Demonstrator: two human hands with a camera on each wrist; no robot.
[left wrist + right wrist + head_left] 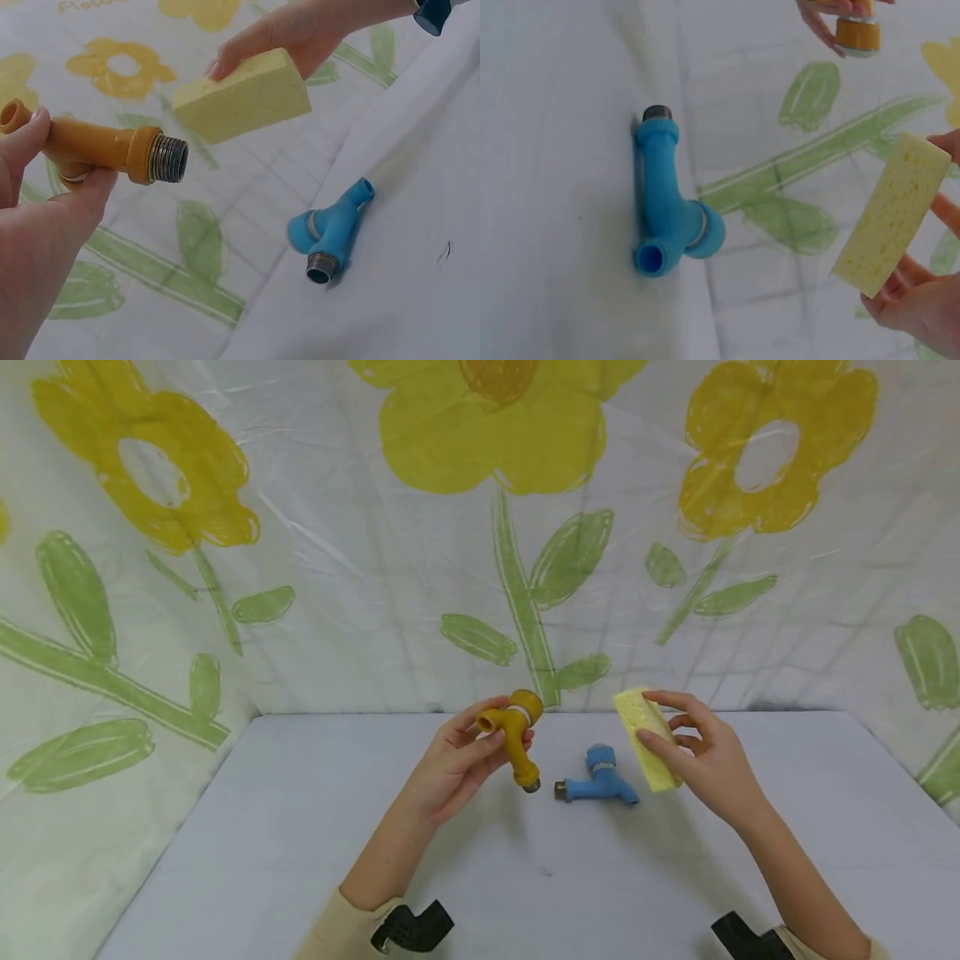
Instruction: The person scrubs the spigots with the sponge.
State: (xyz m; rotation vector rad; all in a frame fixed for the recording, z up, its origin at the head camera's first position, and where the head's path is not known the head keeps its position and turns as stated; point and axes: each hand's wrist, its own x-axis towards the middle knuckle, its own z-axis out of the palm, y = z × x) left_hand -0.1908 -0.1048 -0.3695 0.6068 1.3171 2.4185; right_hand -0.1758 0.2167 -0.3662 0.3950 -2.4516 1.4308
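My left hand [465,758] holds a yellow-orange faucet [516,727] above the table, thumb on one side and fingers behind. In the left wrist view the faucet's bare threaded metal end [169,159] points right, toward the sponge. Between the thumb and fingers of my right hand [708,756] is a pale yellow sponge [647,739], a porous block held in the air and apart from the faucet. A blue faucet [602,781] lies on the table between the hands, touched by neither. Its open spout [652,258] shows in the right wrist view.
The table has a white covering [525,893] with a small dark mark [546,872]. Behind it hangs a white sheet [337,635] painted with yellow flowers [491,435] and green leaves. Black devices [412,927] sit at both wrists.
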